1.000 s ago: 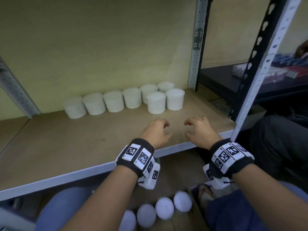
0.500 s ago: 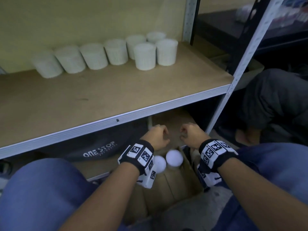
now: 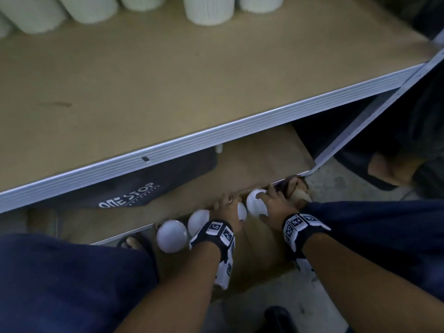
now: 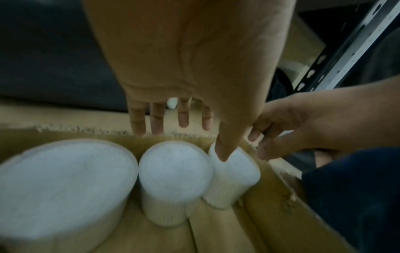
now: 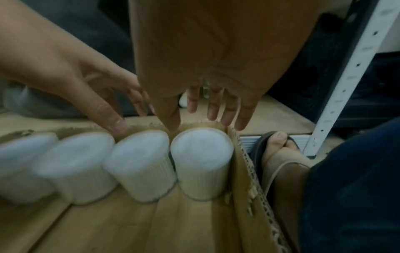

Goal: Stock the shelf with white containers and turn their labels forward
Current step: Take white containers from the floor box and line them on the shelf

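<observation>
Several white ribbed containers (image 3: 207, 10) stand at the back of the wooden shelf (image 3: 168, 80). Below it, an open cardboard box (image 3: 262, 258) on the floor holds a row of white containers (image 3: 171, 236). Both hands reach into the box. My left hand (image 3: 228, 203) hovers over one container (image 3: 241, 211) with its fingers (image 4: 184, 119) straight and spread and its thumb tip over a container's top edge (image 4: 236, 172). My right hand (image 3: 266, 200) spreads over the rightmost container (image 5: 201, 154), thumb on its left and fingers (image 5: 213, 111) behind it. Neither hand grips anything.
A dark bag printed ONE STOP (image 3: 134, 188) lies under the shelf. The white shelf upright (image 3: 374, 116) stands at the right, close to the box wall (image 5: 244, 171). My sandalled feet (image 3: 298, 188) and blue-trousered knees flank the box. Another person's foot (image 3: 389, 169) is at the right.
Both hands have dropped from the shelf's front edge to the box on the floor and spread their fingers over the containers. The head view has tilted down with them.
</observation>
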`<state>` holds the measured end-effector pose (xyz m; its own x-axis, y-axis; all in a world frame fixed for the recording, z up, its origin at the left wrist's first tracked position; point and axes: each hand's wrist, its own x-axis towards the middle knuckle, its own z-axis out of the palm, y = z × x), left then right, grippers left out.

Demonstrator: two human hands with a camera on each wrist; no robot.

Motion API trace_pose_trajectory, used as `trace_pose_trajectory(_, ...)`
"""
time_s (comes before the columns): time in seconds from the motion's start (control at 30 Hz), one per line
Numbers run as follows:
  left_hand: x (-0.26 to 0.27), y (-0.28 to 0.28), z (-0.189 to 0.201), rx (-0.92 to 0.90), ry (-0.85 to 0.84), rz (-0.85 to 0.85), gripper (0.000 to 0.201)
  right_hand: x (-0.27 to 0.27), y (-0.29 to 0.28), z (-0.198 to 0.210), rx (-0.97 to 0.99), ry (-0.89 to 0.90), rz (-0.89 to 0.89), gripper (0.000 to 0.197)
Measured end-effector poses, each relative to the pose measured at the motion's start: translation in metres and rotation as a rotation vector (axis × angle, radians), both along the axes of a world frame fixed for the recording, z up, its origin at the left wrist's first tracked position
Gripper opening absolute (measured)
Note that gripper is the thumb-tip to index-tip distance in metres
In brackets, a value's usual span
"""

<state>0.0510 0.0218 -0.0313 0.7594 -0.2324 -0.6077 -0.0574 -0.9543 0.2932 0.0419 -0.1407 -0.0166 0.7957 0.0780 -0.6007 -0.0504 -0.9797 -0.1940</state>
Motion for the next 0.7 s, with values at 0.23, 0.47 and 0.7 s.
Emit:
trace_pose_trajectory(0.23, -0.012, -0.009, -0.042, 0.100, -0.142, -0.019, 0.078, 0.012, 0.011, -0.036, -0.111, 0.000, 0.126, 0.079)
trace_pose_trajectory(0.47, -0.013, -0.009, -0.057, 0.130, -0.248, 0.012, 0.063, 0.013, 0.018, -0.046, -0.222, -0.029, 0.182, 0.083)
trace_pose_trajectory(0.7, -0.012, -0.004, -0.040, 0.101, -0.164, -0.013, 0.069, 0.015, 0.016, -0.033, -0.205, -0.002, 0.145, 0.081)
